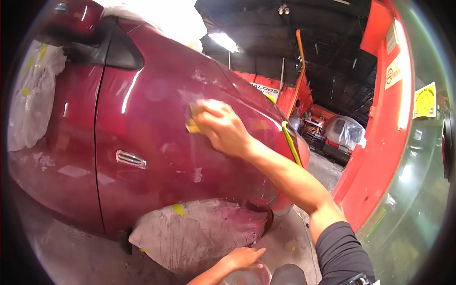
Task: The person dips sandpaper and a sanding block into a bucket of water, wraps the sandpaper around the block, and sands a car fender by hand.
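My right hand is closed around a small yellow sanding pad and presses it against the dark red front fender of a car. Pale dusty smudges mark the paint around the pad. Low in the view, my left hand has a finger stretched out and appears to hold nothing. Just below it, the rim of a round container shows in part; whether the hand touches it I cannot tell. A plastic-covered wheel sits behind that hand, with yellow tape on its cover.
A silver-edged side marker sits on the fender. Left of it are the door and side mirror. White plastic sheeting drapes over the car's top. A red post stands at right; another covered vehicle is farther back.
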Action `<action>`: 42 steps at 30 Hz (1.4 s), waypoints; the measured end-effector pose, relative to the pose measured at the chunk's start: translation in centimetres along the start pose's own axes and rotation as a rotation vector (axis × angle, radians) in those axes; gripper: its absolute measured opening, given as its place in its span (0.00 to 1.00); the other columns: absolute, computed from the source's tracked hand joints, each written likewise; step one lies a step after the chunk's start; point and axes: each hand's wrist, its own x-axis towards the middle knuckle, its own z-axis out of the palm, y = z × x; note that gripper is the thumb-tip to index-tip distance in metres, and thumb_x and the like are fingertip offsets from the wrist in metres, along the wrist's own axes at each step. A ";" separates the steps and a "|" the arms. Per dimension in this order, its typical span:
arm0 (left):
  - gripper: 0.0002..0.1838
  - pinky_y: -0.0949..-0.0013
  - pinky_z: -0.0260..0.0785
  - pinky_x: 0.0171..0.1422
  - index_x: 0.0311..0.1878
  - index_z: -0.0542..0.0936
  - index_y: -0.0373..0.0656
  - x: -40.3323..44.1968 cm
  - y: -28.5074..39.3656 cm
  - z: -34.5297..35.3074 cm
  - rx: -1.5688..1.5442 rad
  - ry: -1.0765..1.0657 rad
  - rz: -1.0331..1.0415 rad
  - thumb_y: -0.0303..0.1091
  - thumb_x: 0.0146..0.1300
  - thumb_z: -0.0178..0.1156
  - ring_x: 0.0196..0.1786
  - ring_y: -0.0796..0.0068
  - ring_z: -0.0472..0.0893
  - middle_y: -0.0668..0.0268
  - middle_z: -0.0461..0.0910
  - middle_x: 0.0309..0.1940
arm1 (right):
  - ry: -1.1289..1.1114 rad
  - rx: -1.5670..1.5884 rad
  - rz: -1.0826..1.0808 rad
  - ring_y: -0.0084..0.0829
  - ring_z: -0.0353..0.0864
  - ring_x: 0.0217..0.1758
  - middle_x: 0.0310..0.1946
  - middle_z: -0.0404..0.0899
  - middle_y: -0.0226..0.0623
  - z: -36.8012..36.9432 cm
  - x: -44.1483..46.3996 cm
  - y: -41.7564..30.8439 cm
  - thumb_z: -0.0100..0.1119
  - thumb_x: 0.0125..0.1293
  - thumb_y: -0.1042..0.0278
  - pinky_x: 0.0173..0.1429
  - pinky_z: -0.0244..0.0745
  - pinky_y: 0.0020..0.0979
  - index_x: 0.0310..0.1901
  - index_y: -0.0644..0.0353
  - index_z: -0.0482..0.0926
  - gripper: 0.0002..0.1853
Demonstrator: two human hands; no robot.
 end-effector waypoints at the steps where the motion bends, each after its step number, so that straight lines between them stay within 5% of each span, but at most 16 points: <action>1: 0.40 0.48 0.75 0.63 0.77 0.63 0.38 0.3 0.3 -0.2 -0.007 -0.037 0.006 0.54 0.69 0.59 0.62 0.44 0.80 0.48 0.78 0.65 | 0.030 -0.008 0.020 0.54 0.76 0.63 0.62 0.77 0.46 0.7 0.4 0.2 0.62 0.60 0.76 0.67 0.70 0.48 0.46 0.58 0.79 0.12; 6: 0.40 0.47 0.74 0.63 0.76 0.64 0.37 -1.1 -0.7 0.4 -0.018 0.013 0.033 0.53 0.69 0.60 0.63 0.44 0.79 0.47 0.79 0.62 | -0.082 -0.022 -0.038 0.44 0.80 0.63 0.61 0.80 0.42 -1.3 -9.9 -3.5 0.67 0.53 0.75 0.68 0.73 0.47 0.44 0.56 0.83 0.15; 11: 0.41 0.47 0.73 0.64 0.76 0.63 0.36 -1.1 -0.5 -0.4 -0.068 0.045 -0.027 0.54 0.69 0.60 0.64 0.45 0.78 0.45 0.80 0.60 | -0.023 0.009 -0.093 0.44 0.78 0.62 0.60 0.79 0.41 1.4 0.3 -3.3 0.65 0.58 0.73 0.65 0.74 0.45 0.45 0.55 0.83 0.12; 17: 0.41 0.48 0.74 0.62 0.76 0.62 0.35 -2.1 -0.2 -0.5 -0.030 0.069 0.047 0.53 0.69 0.60 0.61 0.45 0.80 0.45 0.81 0.58 | -0.083 0.025 -0.062 0.44 0.77 0.65 0.63 0.78 0.41 -0.3 -8.8 -6.5 0.68 0.49 0.75 0.69 0.72 0.45 0.47 0.54 0.83 0.20; 21: 0.41 0.49 0.75 0.61 0.76 0.63 0.35 -1.2 0.6 -0.4 -0.010 0.046 0.052 0.52 0.69 0.61 0.60 0.46 0.81 0.46 0.82 0.57 | -0.107 0.037 -0.103 0.43 0.77 0.64 0.63 0.78 0.41 2.1 -2.1 -5.9 0.68 0.47 0.75 0.68 0.71 0.46 0.48 0.54 0.83 0.22; 27: 0.41 0.48 0.75 0.60 0.76 0.63 0.37 -0.5 1.5 -0.1 -0.004 -0.042 0.048 0.51 0.67 0.62 0.59 0.45 0.81 0.47 0.83 0.55 | -0.158 -0.045 -0.088 0.41 0.78 0.64 0.64 0.77 0.41 0.4 -10.2 -7.2 0.67 0.51 0.74 0.68 0.72 0.43 0.47 0.54 0.83 0.18; 32: 0.41 0.47 0.75 0.60 0.76 0.63 0.37 0.5 1.7 0.7 -0.014 -0.007 0.060 0.51 0.66 0.63 0.59 0.44 0.81 0.47 0.83 0.55 | -0.019 -0.016 -0.054 0.45 0.77 0.64 0.61 0.78 0.44 4.1 -0.4 -7.7 0.65 0.52 0.75 0.68 0.71 0.48 0.47 0.57 0.83 0.17; 37: 0.41 0.48 0.75 0.60 0.76 0.63 0.35 -1.8 0.8 -0.4 -0.022 -0.018 0.028 0.51 0.67 0.62 0.59 0.44 0.81 0.45 0.83 0.54 | -0.051 -0.043 -0.100 0.48 0.80 0.60 0.57 0.81 0.43 2.0 -9.5 -8.0 0.67 0.53 0.73 0.66 0.74 0.47 0.43 0.58 0.85 0.13; 42: 0.41 0.48 0.74 0.61 0.75 0.64 0.34 -1.0 0.6 0.1 0.005 0.055 -0.023 0.52 0.67 0.62 0.58 0.45 0.82 0.47 0.84 0.52 | 0.026 -0.063 0.021 0.50 0.78 0.62 0.59 0.80 0.46 3.5 0.3 -6.2 0.70 0.57 0.71 0.66 0.73 0.47 0.49 0.58 0.84 0.17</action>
